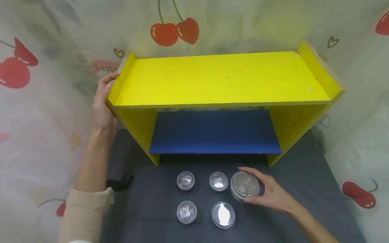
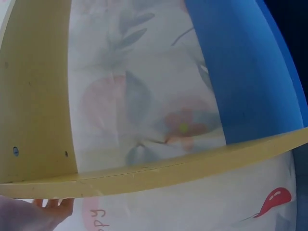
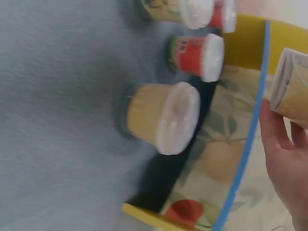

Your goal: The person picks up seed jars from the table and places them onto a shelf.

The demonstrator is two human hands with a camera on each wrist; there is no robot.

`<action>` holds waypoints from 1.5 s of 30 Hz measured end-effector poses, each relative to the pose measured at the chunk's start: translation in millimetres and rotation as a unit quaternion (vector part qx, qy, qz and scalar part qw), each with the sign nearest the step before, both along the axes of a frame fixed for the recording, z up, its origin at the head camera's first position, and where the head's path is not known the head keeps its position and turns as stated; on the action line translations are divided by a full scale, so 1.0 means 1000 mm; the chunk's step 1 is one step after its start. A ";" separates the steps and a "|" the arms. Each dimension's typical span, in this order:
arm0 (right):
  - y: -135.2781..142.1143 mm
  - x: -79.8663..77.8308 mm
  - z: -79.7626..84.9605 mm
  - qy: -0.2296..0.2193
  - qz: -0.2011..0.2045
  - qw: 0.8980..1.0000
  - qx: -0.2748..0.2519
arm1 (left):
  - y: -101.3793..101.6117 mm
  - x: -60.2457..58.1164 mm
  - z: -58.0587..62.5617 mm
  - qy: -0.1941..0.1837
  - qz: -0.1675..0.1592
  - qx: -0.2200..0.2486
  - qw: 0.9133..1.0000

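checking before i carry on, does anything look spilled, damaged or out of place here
Only slight wear: the yellow shelf top has a pale spot near its right end and a few small dark marks, breaking its otherwise even colour. No spill shows around the lidded tubs.

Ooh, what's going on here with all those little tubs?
A person is busy with tubs and a yellow shelf. The left hand holds the shelf's left end, while the right hand grips a round lidded tub in front of it. Four other tubs stand on the dark surface in two rows of two, left of the one being held.
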State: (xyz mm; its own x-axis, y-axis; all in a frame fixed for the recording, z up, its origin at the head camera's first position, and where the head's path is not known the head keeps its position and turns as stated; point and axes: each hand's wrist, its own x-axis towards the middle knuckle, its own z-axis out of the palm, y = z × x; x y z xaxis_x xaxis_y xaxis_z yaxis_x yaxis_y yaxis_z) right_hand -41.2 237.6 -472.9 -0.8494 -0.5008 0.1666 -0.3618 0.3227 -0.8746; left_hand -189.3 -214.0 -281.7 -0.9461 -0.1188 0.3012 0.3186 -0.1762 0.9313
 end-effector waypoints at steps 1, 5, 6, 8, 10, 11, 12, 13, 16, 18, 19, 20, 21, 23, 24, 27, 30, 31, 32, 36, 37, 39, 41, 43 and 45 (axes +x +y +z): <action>-0.002 -0.001 0.004 0.003 0.005 1.000 0.002 | 0.000 0.000 -0.001 -0.001 0.001 0.002 1.000; -0.009 -0.006 0.021 0.009 0.024 0.999 0.021 | 0.000 0.001 -0.002 0.001 0.008 -0.001 1.000; -0.011 -0.007 0.025 0.011 0.029 0.999 0.028 | 0.000 0.001 -0.002 0.003 0.009 -0.002 1.000; -0.015 -0.009 0.035 0.006 0.036 0.999 0.039 | 0.001 0.001 -0.003 0.006 0.010 0.002 1.000; -0.018 -0.013 0.046 0.009 0.039 0.998 0.054 | 0.001 0.000 -0.003 0.011 0.009 0.006 1.000; -0.019 -0.015 0.051 0.012 0.040 0.997 0.060 | 0.001 0.000 -0.003 0.013 0.010 0.008 1.000; -0.021 -0.017 0.056 0.012 0.040 0.997 0.064 | 0.001 -0.001 -0.003 0.014 0.011 0.009 1.000; -0.022 -0.019 0.061 0.011 0.040 0.997 0.065 | 0.001 -0.001 -0.003 0.016 0.011 0.010 1.000; -0.026 -0.026 0.074 0.022 0.043 0.997 0.066 | 0.002 -0.003 -0.004 0.021 0.014 0.012 1.000; -0.028 -0.029 0.080 0.026 0.046 0.997 0.064 | 0.003 -0.003 -0.004 0.025 0.016 0.015 0.999; -0.029 -0.030 0.083 0.029 0.049 0.996 0.065 | 0.004 -0.003 -0.005 0.026 0.015 0.017 0.999; -0.030 -0.031 0.085 0.031 0.050 0.996 0.067 | 0.004 -0.004 -0.005 0.027 0.015 0.020 0.999; -0.031 -0.032 0.087 0.031 0.051 0.996 0.069 | 0.005 -0.004 -0.005 0.028 0.014 0.023 0.999; -0.033 -0.034 0.091 0.031 0.050 0.995 0.076 | 0.005 -0.003 -0.005 0.023 0.008 0.030 0.999; -0.035 -0.034 0.093 0.031 0.049 0.995 0.079 | 0.005 -0.003 -0.004 0.020 0.003 0.035 0.999; -0.039 -0.037 0.100 0.032 0.047 0.995 0.086 | 0.003 -0.002 -0.003 0.010 -0.012 0.046 0.999; -0.044 -0.040 0.107 0.039 0.051 0.994 0.089 | 0.003 0.000 -0.003 0.006 -0.017 0.051 0.999; -0.046 -0.041 0.109 0.043 0.054 0.994 0.089 | 0.003 0.000 -0.003 0.007 -0.016 0.052 0.999; -0.048 -0.043 0.111 0.045 0.057 0.993 0.088 | 0.003 0.000 -0.003 0.008 -0.014 0.052 0.999; -0.055 -0.047 0.118 0.054 0.070 0.992 0.086 | 0.003 0.001 -0.004 0.015 -0.005 0.056 0.998; -0.057 -0.048 0.120 0.056 0.072 0.992 0.084 | 0.003 0.001 -0.005 0.016 -0.004 0.056 0.998; -0.059 -0.050 0.124 0.058 0.077 0.992 0.080 | 0.003 0.001 -0.006 0.018 -0.007 0.058 0.998; -0.062 -0.051 0.128 0.055 0.089 0.992 0.065 | 0.004 0.001 -0.007 0.018 -0.008 0.061 0.998; -0.063 -0.054 0.132 0.052 0.100 0.992 0.050 | 0.004 0.002 -0.008 0.016 -0.007 0.065 0.998; -0.065 -0.057 0.136 0.045 0.114 0.992 0.035 | 0.004 0.003 -0.009 0.015 -0.003 0.067 0.998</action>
State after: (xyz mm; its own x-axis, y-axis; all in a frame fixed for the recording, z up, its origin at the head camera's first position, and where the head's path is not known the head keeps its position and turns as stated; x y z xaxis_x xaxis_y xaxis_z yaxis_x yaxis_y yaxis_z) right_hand -97.9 172.8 -336.7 -0.6955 -0.6916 0.1947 -0.5089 0.2828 -0.8130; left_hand -186.5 -209.9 -290.3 -0.9380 -0.1543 0.3104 0.3439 -0.3013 0.8894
